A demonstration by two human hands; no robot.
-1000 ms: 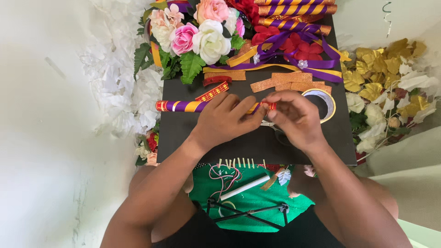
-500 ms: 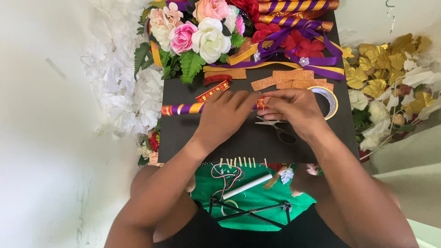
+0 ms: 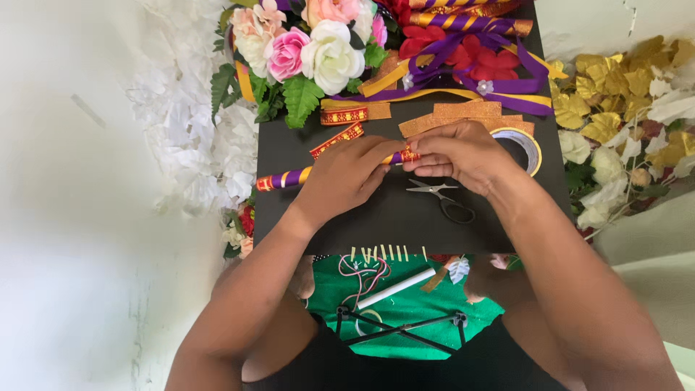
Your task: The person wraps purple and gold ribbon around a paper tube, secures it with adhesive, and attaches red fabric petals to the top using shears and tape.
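Note:
A stick wrapped in purple and gold ribbon (image 3: 284,179) lies across a black board (image 3: 391,221). My left hand (image 3: 347,177) is closed around its middle. My right hand (image 3: 457,153) pinches its right end, where a band of red and gold trim (image 3: 410,153) sits. Small black-handled scissors (image 3: 443,198) lie on the board just below my right hand. A roll of tape (image 3: 523,147) lies right of my right hand, partly hidden by it.
Artificial pink and white flowers (image 3: 308,51), purple and gold ribbons (image 3: 470,58) and red-gold trim strips (image 3: 340,127) crowd the board's far edge. White petals (image 3: 184,145) lie left, gold leaves (image 3: 622,108) right. A white stick (image 3: 394,288) and cords rest on green cloth in my lap.
Both hands and the wrapped stick have stayed at the middle of the board; the fingers have shifted slightly around the stick's right end.

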